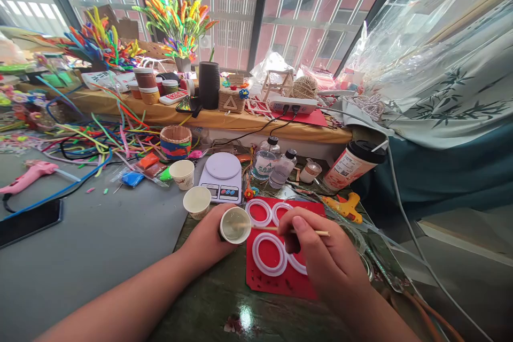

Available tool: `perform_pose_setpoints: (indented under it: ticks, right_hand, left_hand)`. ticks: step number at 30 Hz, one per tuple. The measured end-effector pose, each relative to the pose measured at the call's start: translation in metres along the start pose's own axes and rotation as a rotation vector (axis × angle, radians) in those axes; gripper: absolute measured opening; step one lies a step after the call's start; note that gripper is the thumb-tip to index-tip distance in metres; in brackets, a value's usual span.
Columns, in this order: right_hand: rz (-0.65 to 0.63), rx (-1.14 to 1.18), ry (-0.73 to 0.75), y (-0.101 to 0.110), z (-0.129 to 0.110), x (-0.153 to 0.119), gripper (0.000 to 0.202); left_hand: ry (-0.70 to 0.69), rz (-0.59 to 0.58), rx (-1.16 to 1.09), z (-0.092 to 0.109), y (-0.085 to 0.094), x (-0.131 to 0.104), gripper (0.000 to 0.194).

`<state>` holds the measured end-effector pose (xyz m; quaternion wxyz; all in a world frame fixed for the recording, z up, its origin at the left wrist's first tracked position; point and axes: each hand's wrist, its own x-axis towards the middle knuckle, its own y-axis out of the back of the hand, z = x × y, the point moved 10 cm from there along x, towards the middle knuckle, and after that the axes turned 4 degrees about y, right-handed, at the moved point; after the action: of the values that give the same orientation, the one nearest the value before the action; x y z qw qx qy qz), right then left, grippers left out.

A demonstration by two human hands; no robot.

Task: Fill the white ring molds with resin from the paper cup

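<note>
My left hand is wrapped round a paper cup that tilts toward me and has a clear, slightly bubbly liquid inside. Between the fingers of my right hand is a thin wooden stick, its far end at the cup's rim. Beneath the right hand, several white ring-shaped molds lie on a red sheet; that hand partly covers some of them. Two more paper cups stand just beyond my left hand, near a white digital scale.
Two clear bottles with black caps stand behind the red sheet. A yellow glue gun and a large drink cup are at the right. Leftward lie a pink glue gun, a phone and colourful pipe cleaners.
</note>
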<state>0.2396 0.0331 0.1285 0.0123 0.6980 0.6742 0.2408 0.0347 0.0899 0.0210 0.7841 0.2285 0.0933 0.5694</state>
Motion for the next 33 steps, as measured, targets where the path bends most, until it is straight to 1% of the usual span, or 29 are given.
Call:
perform_pose_setpoints:
  ticks: [3, 6, 9, 10, 13, 14, 15, 17, 19, 22, 25, 28, 31, 33]
  right_hand:
    - [-0.017, -0.031, 0.072, -0.002, -0.005, 0.0, 0.043]
    - [-0.094, -0.034, 0.131, -0.009, -0.006, 0.0, 0.043]
    - [-0.056, -0.08, 0.156, -0.005, -0.011, 0.002, 0.041]
    - [-0.058, -0.089, 0.153, -0.004, -0.014, 0.003, 0.04]
    - [-0.173, -0.062, 0.048, -0.013, -0.012, 0.004, 0.042]
    - [-0.18, -0.056, 0.005, -0.012, -0.01, 0.004, 0.044]
    - [-0.16, -0.053, -0.03, -0.009, -0.008, 0.005, 0.046]
    - [-0.137, -0.043, -0.064, -0.005, -0.006, 0.006, 0.047]
    - [-0.145, -0.047, -0.057, -0.005, -0.006, 0.005, 0.048]
    - [-0.116, -0.05, -0.052, -0.001, -0.006, 0.004, 0.048]
    - [-0.148, -0.02, -0.069, -0.004, -0.007, 0.003, 0.049]
    - [-0.131, -0.033, -0.058, -0.001, -0.009, 0.003, 0.048]
    - [-0.194, -0.002, -0.087, -0.007, -0.006, 0.001, 0.05]
    - [-0.129, -0.02, -0.076, 0.0, -0.005, 0.001, 0.049]
  left_hand:
    - [0.001, -0.003, -0.006, 0.001, 0.0, 0.0, 0.046]
    - [0.008, -0.015, -0.017, 0.001, -0.001, 0.0, 0.046]
    - [0.007, -0.023, -0.01, -0.002, -0.002, 0.001, 0.043]
    - [0.007, -0.023, -0.006, -0.003, -0.003, 0.002, 0.043]
    - [0.018, -0.021, 0.006, -0.007, -0.003, 0.003, 0.045]
    - [0.021, -0.02, 0.011, -0.008, -0.003, 0.003, 0.046]
    - [0.02, -0.019, 0.017, -0.009, -0.003, 0.003, 0.048]
    - [0.014, -0.011, 0.028, -0.008, -0.003, 0.003, 0.049]
    - [0.013, 0.003, 0.033, -0.007, -0.001, 0.004, 0.05]
    - [0.013, 0.006, 0.038, -0.005, 0.0, 0.004, 0.048]
    - [0.011, 0.003, 0.04, -0.004, 0.0, 0.004, 0.047]
    - [0.014, 0.003, 0.038, -0.003, 0.001, 0.004, 0.049]
    - [0.013, -0.004, 0.034, -0.002, 0.0, 0.004, 0.048]
    - [0.011, -0.009, 0.03, 0.0, 0.0, 0.004, 0.046]
